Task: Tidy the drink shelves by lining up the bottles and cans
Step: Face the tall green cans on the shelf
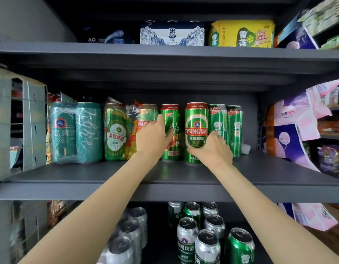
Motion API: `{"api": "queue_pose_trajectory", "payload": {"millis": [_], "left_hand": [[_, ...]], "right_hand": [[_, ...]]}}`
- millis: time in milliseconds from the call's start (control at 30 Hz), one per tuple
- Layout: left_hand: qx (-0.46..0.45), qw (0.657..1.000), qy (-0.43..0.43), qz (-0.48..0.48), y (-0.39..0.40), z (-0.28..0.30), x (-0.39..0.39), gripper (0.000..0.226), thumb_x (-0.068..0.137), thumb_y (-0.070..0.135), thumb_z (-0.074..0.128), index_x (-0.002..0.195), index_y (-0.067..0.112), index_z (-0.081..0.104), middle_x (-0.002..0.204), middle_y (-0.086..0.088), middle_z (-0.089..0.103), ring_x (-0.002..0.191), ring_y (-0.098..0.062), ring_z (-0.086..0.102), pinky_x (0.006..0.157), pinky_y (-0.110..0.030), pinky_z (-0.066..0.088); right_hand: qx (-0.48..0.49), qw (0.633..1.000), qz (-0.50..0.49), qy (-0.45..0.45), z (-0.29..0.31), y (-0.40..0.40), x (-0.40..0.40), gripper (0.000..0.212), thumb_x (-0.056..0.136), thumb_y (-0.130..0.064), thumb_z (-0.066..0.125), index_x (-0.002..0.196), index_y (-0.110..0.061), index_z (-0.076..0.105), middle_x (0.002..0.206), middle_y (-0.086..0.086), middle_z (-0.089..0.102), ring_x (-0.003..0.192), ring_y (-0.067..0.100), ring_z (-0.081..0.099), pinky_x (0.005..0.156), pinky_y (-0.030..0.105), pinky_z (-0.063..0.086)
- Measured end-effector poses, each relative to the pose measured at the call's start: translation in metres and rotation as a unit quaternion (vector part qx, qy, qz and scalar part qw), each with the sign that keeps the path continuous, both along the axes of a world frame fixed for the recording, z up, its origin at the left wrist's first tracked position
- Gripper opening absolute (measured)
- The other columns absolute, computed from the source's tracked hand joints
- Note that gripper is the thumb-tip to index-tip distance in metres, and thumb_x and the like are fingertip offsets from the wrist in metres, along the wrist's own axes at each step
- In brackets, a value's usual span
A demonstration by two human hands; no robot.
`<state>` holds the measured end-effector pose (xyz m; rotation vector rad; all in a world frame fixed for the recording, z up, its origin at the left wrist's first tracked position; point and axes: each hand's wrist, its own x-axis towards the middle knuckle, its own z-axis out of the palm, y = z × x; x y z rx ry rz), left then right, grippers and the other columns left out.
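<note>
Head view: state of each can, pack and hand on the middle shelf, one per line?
Tsingtao can: upright, gripped low by right hand.
Red-topped green can: upright, left hand on its left side.
Two Snow cans: upright, side by side.
Teal pack: upright, shrink-wrapped.
Green pack: wrap torn.

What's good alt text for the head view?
Two bare hands reach onto the middle shelf: the right hand grips a green Tsingtao can, the left hand holds the green can beside it. More cans stand alongside and on the shelf below.
</note>
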<state>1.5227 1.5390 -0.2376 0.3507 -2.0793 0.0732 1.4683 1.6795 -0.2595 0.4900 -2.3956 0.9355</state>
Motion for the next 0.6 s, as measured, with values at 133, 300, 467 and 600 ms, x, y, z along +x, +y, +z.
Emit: {"api": "queue_pose_trajectory", "payload": {"millis": [133,300,467,600], "left_hand": [[-0.058,0.996,0.015,-0.063,-0.012,0.019,-0.019,0.061,0.091,0.029,0.05,0.144,0.009,0.027,0.143,-0.011,0.038,0.132,-0.028,0.031,0.109,-0.036,0.025],[0.031,0.998,0.006,-0.06,-0.005,0.034,-0.031,0.056,0.089,0.033,0.051,0.139,0.012,0.036,0.14,-0.012,0.041,0.136,-0.029,0.022,0.11,-0.039,0.019],[0.078,0.978,0.062,-0.184,-0.008,0.047,-0.019,0.025,0.092,0.017,0.053,0.115,0.01,0.057,0.119,-0.014,0.052,0.119,-0.031,0.037,0.094,-0.028,0.027],[0.155,0.956,0.037,-0.245,-0.008,0.053,-0.018,0.005,0.092,0.014,0.054,0.097,0.014,0.054,0.113,-0.013,0.052,0.105,-0.022,0.045,0.085,-0.021,0.032]], "right_hand": [[0.008,1.0,-0.009,0.0,-0.001,-0.003,0.002,0.078,0.076,-0.048,0.069,0.128,-0.003,0.034,0.126,0.012,0.047,0.1,0.031,0.058,0.066,0.032,0.04],[0.01,1.0,0.001,0.001,-0.002,-0.003,0.002,0.078,0.077,-0.048,0.068,0.13,-0.005,0.031,0.129,0.011,0.045,0.101,0.03,0.058,0.067,0.031,0.04],[0.016,1.0,-0.005,0.005,0.0,-0.001,0.0,0.076,0.078,-0.05,0.067,0.128,-0.005,0.033,0.13,0.013,0.045,0.101,0.031,0.058,0.068,0.032,0.041],[0.018,1.0,-0.003,0.005,-0.002,-0.001,0.002,0.074,0.078,-0.05,0.066,0.127,-0.005,0.034,0.131,0.013,0.045,0.099,0.031,0.059,0.066,0.032,0.041]]}}
